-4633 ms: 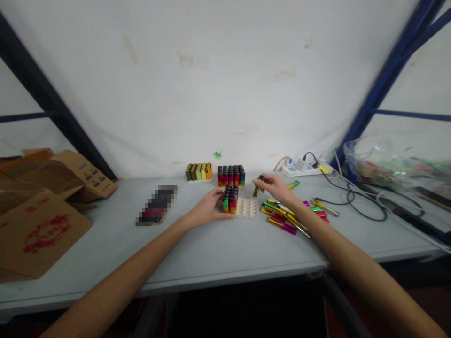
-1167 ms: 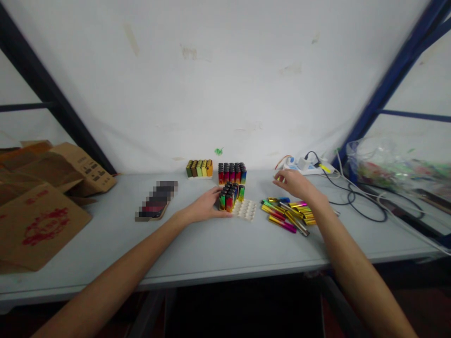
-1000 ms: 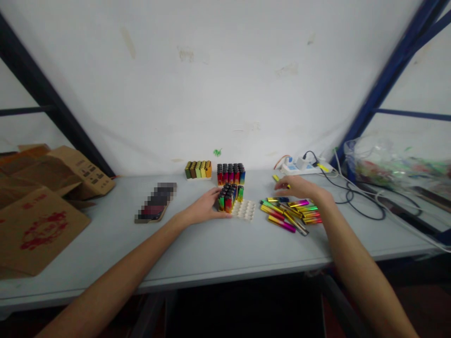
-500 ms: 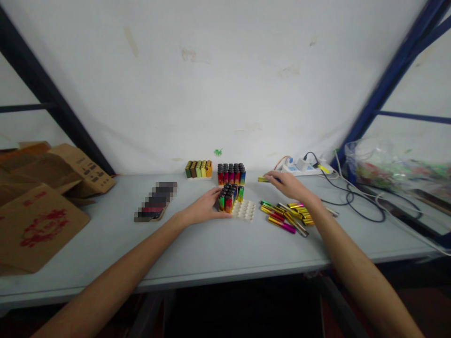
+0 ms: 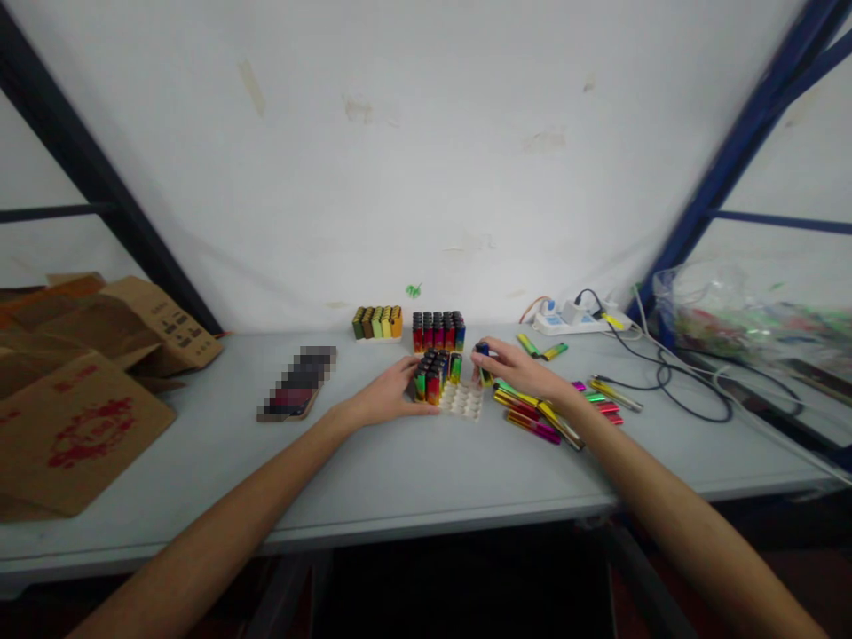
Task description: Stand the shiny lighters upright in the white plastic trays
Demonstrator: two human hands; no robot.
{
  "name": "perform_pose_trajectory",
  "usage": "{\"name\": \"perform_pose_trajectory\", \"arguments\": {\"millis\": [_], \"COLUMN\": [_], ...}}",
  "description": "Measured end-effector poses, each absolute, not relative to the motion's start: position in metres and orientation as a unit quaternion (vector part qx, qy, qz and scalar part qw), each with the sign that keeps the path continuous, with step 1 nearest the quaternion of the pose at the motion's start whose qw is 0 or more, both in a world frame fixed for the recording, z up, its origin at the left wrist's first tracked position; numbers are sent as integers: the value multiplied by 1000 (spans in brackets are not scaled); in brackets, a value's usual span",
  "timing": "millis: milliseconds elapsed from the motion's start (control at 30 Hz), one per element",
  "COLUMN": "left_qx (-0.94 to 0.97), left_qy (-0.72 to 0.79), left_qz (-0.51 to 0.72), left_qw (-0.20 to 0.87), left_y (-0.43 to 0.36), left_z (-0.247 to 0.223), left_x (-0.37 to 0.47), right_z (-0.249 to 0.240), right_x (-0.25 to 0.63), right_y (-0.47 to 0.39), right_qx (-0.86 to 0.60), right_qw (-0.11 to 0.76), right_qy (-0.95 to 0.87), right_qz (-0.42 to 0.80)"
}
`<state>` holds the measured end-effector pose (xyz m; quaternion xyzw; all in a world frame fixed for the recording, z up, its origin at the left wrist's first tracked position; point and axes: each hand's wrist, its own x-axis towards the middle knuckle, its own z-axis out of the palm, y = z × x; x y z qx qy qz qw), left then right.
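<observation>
At the center of the frame, the right hand (image 5: 509, 362) grips 1 blue lighter (image 5: 481, 350), near the back right corner of the white tray (image 5: 464, 401). The left hand (image 5: 392, 392) curves around the tray's left end, beside the standing lighters (image 5: 432, 380); one cannot tell if it grips. Loose lighters (image 5: 534, 427) lie right of center on the worktop (image 5: 373, 484).

Loose lighters (image 5: 523, 405) lie right of the tray (image 5: 469, 404).
</observation>
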<state>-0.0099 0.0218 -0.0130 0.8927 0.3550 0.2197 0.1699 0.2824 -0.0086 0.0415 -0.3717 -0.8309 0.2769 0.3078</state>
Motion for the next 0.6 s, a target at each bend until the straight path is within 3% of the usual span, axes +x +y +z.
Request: {"name": "perform_pose_trajectory", "arguments": {"millis": [200, 400, 600], "left_qx": [890, 891, 892], "left_qy": [357, 356, 360], "left_qz": [229, 225, 216], "left_qw": [165, 171, 169], "left_y": [21, 21, 19], "left_z": [-14, -13, -11], "left_x": [-9, -9, -8], "right_z": [38, 34, 28], "right_x": [270, 262, 256], "right_y": [-16, -14, -13], "right_qx": [-343, -453, -472], "right_qw": [307, 400, 367], "right_qy": [-795, -753, -769], "right_qz": [394, 261, 224]}}
